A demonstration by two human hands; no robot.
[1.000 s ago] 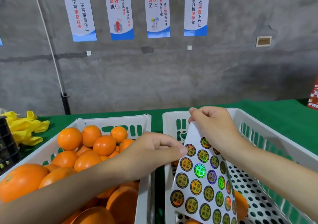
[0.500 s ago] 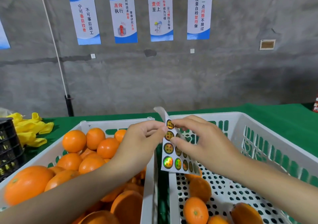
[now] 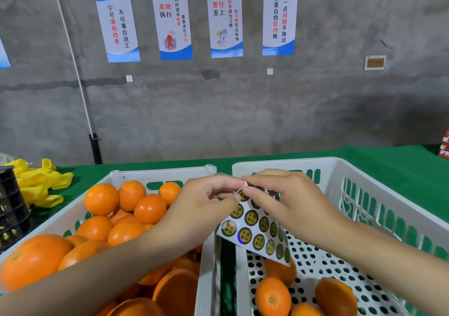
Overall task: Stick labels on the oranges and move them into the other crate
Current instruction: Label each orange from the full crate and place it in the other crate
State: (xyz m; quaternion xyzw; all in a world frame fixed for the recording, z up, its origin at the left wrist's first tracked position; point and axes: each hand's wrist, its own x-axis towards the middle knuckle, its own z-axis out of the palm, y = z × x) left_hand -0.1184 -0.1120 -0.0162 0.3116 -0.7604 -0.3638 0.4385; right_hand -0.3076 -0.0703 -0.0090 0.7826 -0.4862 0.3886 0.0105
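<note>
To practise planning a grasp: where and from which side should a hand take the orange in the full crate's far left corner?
Grip the orange round its upper half from above. It tops the pile in the crate, so its crown and upper sides are bare, while other oranges crowd it lower down. The left hand and right hand pinch the sticker sheet.

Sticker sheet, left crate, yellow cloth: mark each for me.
Sticker sheet (image 3: 252, 229): head view, middle of its printed face.
Left crate (image 3: 160, 172): head view, bare far rim.
Yellow cloth (image 3: 36, 185): head view, middle of the pile.
</note>
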